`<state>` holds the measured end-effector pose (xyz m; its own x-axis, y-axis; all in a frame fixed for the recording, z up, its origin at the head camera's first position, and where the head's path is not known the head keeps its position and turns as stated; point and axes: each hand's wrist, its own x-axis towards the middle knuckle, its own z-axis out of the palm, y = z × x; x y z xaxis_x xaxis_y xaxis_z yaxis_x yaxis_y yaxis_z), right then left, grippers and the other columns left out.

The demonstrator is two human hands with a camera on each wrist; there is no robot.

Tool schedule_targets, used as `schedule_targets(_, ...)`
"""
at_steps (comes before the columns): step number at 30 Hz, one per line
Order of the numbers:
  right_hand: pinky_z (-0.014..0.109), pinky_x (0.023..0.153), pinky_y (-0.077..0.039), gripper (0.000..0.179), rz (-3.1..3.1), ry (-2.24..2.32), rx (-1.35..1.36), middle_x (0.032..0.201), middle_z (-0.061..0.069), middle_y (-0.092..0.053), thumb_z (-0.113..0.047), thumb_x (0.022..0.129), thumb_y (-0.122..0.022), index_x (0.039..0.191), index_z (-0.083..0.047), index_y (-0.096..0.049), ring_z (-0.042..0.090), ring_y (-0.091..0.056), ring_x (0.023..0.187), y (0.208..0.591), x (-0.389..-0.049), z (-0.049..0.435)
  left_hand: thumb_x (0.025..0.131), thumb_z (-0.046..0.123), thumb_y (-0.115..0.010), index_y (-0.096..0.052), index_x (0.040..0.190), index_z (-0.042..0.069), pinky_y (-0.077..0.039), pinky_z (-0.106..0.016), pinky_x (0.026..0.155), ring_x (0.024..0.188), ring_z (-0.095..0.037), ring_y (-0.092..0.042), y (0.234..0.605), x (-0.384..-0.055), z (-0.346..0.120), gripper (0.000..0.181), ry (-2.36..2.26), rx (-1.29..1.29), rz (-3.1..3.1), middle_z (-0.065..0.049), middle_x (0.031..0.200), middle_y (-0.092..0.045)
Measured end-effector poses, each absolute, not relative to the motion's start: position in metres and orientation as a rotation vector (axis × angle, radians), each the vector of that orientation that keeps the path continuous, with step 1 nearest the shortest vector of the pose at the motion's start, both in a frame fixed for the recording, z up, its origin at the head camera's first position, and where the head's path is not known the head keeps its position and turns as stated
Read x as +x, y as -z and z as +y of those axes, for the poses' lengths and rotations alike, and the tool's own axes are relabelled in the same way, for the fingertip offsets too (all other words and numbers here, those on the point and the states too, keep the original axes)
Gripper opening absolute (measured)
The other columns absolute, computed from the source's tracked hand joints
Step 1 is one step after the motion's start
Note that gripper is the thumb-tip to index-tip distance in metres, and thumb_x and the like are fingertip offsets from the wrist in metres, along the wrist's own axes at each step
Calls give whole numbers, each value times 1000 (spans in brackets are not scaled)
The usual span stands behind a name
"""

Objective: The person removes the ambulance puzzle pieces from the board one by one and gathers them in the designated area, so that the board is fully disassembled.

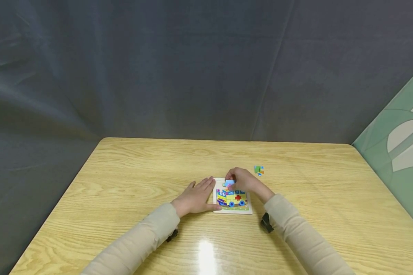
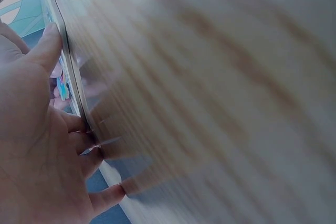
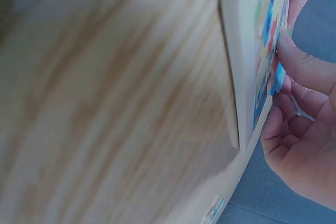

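Note:
A small jigsaw puzzle tray [image 1: 235, 211] with a pale border and a yellow ambulance picture lies on the table. My left hand [image 1: 196, 196] is spread flat along its left edge, thumb over the lower left corner. In the left wrist view the fingers of the left hand [image 2: 39, 124] look fairly straight against the tray's side. At the top of the picture, my right hand [image 1: 245, 180] pinches a blue and pink puzzle piece [image 1: 229, 183] between thumb and fingers. The right wrist view shows the piece [image 3: 280, 78] at the tray surface, partly hidden by the right hand [image 3: 310, 108].
One loose puzzle piece [image 1: 258, 170], green and blue, lies on the wooden table [image 1: 141, 164] behind the right hand, beyond the tray. A dark curtain [image 1: 192, 76] hangs behind the table, and a green-and-white patterned panel [image 1: 406, 152] stands at the right.

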<state>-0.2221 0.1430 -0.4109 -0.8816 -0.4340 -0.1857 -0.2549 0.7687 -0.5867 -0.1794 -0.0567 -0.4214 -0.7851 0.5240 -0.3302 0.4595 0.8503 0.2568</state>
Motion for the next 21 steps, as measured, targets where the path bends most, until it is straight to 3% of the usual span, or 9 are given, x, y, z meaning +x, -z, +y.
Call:
schedule_targets(8, 24, 70, -41, 16, 2632, 854, -532, 81, 4, -55, 0, 81, -73, 95, -3, -65, 15, -46, 76, 409, -223, 147, 90, 65, -45, -15, 155, 13, -18, -52, 120, 151, -19, -13, 418, -178, -56, 88, -237, 726, 2630, -2, 163, -11)
schedule_targets(21, 23, 71, -42, 26, 2563, 972, -545, 94, 12, -66, 4, 83, -68, 109, 1, -69, 16, -49, 79, 407, -222, 158, 90, 65, -45, -14, 155, 13, -18, -51, 120, 151, -19, -13, 419, -179, -56, 89, -232, 728, 2630, -3, 163, -10)
